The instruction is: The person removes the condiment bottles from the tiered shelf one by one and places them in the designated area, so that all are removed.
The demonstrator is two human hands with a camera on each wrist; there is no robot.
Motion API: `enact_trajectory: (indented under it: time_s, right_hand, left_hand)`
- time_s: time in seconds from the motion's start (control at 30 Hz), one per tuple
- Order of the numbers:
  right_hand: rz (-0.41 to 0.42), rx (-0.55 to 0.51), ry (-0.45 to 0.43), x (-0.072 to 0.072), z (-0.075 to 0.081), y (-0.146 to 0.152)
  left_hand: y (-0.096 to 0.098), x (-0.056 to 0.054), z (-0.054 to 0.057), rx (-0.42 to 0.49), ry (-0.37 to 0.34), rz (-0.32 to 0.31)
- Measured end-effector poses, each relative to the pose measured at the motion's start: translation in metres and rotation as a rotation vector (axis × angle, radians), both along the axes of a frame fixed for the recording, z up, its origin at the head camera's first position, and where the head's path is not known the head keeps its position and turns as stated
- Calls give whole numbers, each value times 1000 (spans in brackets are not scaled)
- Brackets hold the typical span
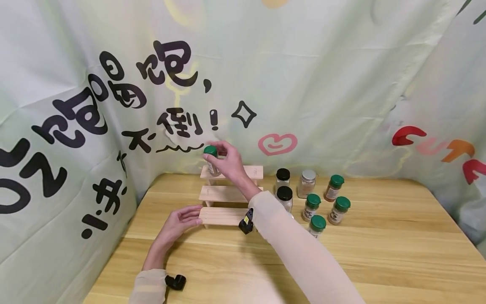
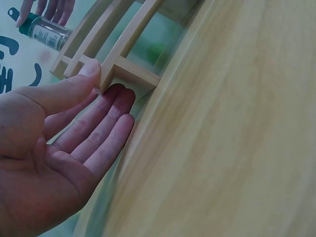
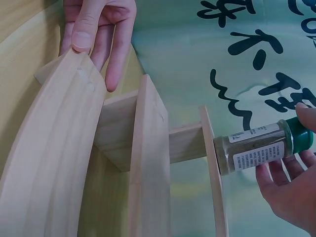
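A spice jar [image 3: 253, 147] with a green cap and printed labels stands at the left end of the top step of a three-step wooden rack [image 1: 224, 216]. My right hand [image 1: 229, 161] grips it by the cap, thumb on one side and fingers on the other. In the right wrist view, the jar's base is right at the step's surface. My left hand [image 1: 179, 223] pinches the front left corner of the rack's lowest step. Its thumb lies on top, and the fingers reach underneath, as the left wrist view shows.
Right of the rack stand several other jars: green-capped ones [image 1: 336, 210], black-capped ones [image 1: 284, 195] and one with a silver lid [image 1: 306, 183]. My right sleeve partly covers this group. A printed curtain [image 1: 322, 93] hangs behind the wooden table [image 1: 402, 236].
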State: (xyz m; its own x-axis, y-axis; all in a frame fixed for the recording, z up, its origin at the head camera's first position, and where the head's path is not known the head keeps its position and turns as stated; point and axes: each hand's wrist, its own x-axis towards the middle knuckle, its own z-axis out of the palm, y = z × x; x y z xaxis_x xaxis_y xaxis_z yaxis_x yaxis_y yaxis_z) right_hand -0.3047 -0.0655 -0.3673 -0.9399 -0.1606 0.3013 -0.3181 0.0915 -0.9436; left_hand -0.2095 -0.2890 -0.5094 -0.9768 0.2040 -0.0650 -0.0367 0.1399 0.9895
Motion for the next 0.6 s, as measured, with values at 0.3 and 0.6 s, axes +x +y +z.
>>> enact_trajectory:
  time_s: [0.3, 0.6]
  right_hand:
    - [-28, -24, 17, 1, 0, 3]
    - [-18, 0, 15, 13, 6, 15]
  left_hand:
    - [1, -1, -1, -8, 2, -10]
    - [-1, -1, -1, -21, -5, -9]
